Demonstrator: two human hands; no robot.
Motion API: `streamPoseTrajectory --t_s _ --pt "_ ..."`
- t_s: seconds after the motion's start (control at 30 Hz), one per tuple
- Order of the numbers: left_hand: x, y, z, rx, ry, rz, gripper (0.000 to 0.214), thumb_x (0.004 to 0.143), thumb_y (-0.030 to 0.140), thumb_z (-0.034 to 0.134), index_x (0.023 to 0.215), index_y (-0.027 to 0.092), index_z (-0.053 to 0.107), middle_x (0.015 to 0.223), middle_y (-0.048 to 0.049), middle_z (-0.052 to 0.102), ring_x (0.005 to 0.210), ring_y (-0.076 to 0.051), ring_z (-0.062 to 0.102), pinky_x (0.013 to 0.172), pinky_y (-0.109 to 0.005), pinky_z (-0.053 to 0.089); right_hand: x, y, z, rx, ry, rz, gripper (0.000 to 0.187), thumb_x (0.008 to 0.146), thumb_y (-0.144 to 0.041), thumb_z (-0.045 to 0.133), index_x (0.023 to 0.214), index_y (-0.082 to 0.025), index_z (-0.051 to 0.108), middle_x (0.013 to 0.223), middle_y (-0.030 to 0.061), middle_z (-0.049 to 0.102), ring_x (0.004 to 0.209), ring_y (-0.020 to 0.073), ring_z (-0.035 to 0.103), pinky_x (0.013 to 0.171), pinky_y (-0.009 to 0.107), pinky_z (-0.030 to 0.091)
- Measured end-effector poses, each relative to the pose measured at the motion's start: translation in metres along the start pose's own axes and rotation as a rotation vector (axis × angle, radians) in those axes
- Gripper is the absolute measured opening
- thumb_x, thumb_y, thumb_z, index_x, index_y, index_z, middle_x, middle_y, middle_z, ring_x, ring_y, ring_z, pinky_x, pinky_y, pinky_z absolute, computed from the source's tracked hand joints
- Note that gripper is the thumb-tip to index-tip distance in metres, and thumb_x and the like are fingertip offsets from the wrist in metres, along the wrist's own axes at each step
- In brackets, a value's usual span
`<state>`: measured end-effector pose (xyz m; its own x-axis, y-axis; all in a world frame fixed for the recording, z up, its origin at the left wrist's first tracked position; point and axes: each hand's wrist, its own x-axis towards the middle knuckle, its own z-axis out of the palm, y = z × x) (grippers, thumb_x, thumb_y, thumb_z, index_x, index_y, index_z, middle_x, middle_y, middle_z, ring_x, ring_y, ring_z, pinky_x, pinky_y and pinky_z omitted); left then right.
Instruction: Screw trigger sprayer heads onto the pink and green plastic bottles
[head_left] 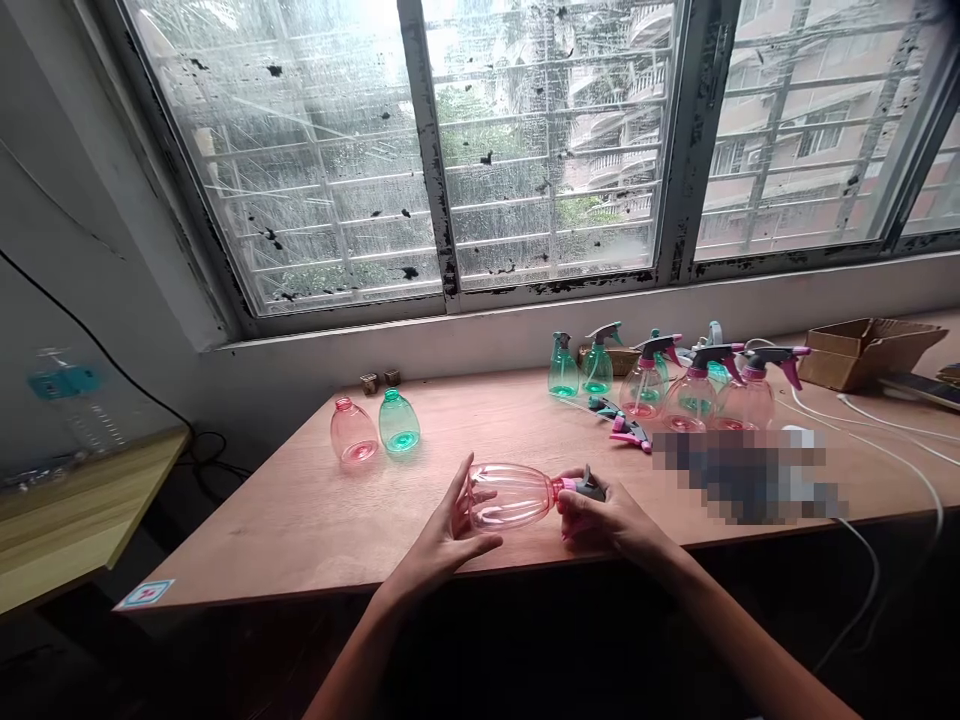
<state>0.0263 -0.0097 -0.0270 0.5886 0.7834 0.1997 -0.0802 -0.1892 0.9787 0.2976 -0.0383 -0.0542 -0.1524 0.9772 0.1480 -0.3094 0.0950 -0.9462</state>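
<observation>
A clear pink spray bottle lies on its side above the front edge of the wooden table. My left hand cups the bottle's base with fingers curled round it. My right hand is closed on the grey and pink trigger head at the bottle's neck. Two open bottles without heads, one pink and one teal, stand upright at the table's left.
Several finished spray bottles, teal and pink, stand at the back right below the window. Loose trigger heads lie before them. A cardboard box and white cables are at the right. A lower yellow table stands at the left.
</observation>
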Motion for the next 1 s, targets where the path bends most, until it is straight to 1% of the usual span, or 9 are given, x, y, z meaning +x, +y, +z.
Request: streamPoseTrajectory --t_s 0.1,0.23,0.4,0.53,0.63,0.7,0.87,0.93,1.0 --pt "0.0 0.003 0.002 -0.013 0.044 -0.014 0.11 0.076 0.029 0.082 0.156 0.034 0.008 0.153 -0.0158 0.038 0.137 -0.033 0.043 0.112 -0.052 0.037 -0.001 -0.002 0.001 0.004 -0.001 0.007 0.041 0.08 -0.037 0.079 0.109 -0.018 0.057 0.08 0.0015 0.067 0.065 0.019 0.068 0.057 0.035 0.06" --pt "-0.001 0.009 0.004 0.014 0.058 -0.072 0.089 0.079 0.034 0.079 0.152 0.026 0.03 0.143 -0.0171 0.049 0.132 -0.035 0.048 0.113 -0.053 0.035 -0.001 -0.002 0.002 -0.003 -0.007 -0.014 0.039 0.081 -0.037 0.079 0.107 -0.018 0.058 0.08 0.0015 0.067 0.064 0.0183 0.068 0.058 0.034 0.059" --pt "-0.004 0.009 0.005 -0.015 0.046 -0.048 0.112 0.075 0.026 0.083 0.156 0.033 0.007 0.146 -0.0152 0.045 0.137 -0.032 0.044 0.113 -0.05 0.035 0.0 -0.002 0.001 -0.009 0.001 -0.029 0.038 0.081 -0.038 0.079 0.104 -0.017 0.058 0.081 0.0025 0.067 0.063 0.0177 0.068 0.056 0.031 0.058" --pt "-0.005 0.013 0.006 -0.003 0.06 -0.039 0.105 0.077 0.028 0.081 0.156 0.033 0.012 0.155 -0.0141 0.036 0.139 -0.033 0.042 0.113 -0.05 0.036 -0.002 -0.004 0.003 -0.019 -0.009 -0.019 0.036 0.081 -0.04 0.078 0.101 -0.017 0.058 0.082 0.0034 0.068 0.063 0.017 0.068 0.057 0.031 0.058" --pt "-0.004 0.016 0.007 0.013 0.066 -0.069 0.089 0.08 0.034 0.077 0.153 0.024 0.028 0.15 -0.0175 0.044 0.133 -0.034 0.048 0.112 -0.051 0.037 -0.004 -0.006 0.005 -0.039 -0.009 -0.002 0.038 0.08 -0.04 0.079 0.102 -0.017 0.059 0.084 0.0041 0.07 0.063 0.0167 0.068 0.059 0.031 0.059" --pt "-0.004 0.016 0.007 0.018 0.063 -0.071 0.087 0.08 0.033 0.078 0.152 0.022 0.032 0.149 -0.018 0.045 0.132 -0.034 0.05 0.113 -0.05 0.037 -0.004 -0.007 0.005 -0.044 -0.009 0.002 0.038 0.08 -0.04 0.079 0.102 -0.017 0.059 0.084 0.004 0.07 0.064 0.0164 0.068 0.06 0.031 0.059" --pt "-0.005 0.011 0.005 -0.011 0.033 -0.021 0.108 0.076 0.025 0.081 0.156 0.036 0.01 0.16 -0.0128 0.027 0.141 -0.032 0.04 0.114 -0.049 0.035 -0.004 -0.008 0.007 -0.046 -0.013 0.001 0.037 0.081 -0.039 0.079 0.102 -0.017 0.058 0.081 0.0041 0.072 0.062 0.017 0.068 0.059 0.032 0.06" --pt "-0.006 0.013 0.005 -0.001 0.028 -0.028 0.11 0.076 0.025 0.082 0.156 0.036 0.008 0.161 -0.0132 0.027 0.141 -0.033 0.04 0.113 -0.05 0.037 -0.004 -0.007 0.007 -0.045 -0.013 -0.002 0.038 0.08 -0.039 0.079 0.102 -0.017 0.058 0.08 0.0043 0.072 0.062 0.0171 0.068 0.058 0.032 0.059" --pt "-0.006 0.016 0.007 0.016 0.054 -0.046 0.105 0.077 0.029 0.081 0.156 0.034 0.012 0.16 -0.0138 0.028 0.14 -0.033 0.041 0.113 -0.05 0.036 -0.003 -0.006 0.007 -0.043 -0.015 0.001 0.039 0.08 -0.039 0.08 0.103 -0.017 0.058 0.08 0.0041 0.073 0.062 0.0174 0.068 0.058 0.032 0.06"
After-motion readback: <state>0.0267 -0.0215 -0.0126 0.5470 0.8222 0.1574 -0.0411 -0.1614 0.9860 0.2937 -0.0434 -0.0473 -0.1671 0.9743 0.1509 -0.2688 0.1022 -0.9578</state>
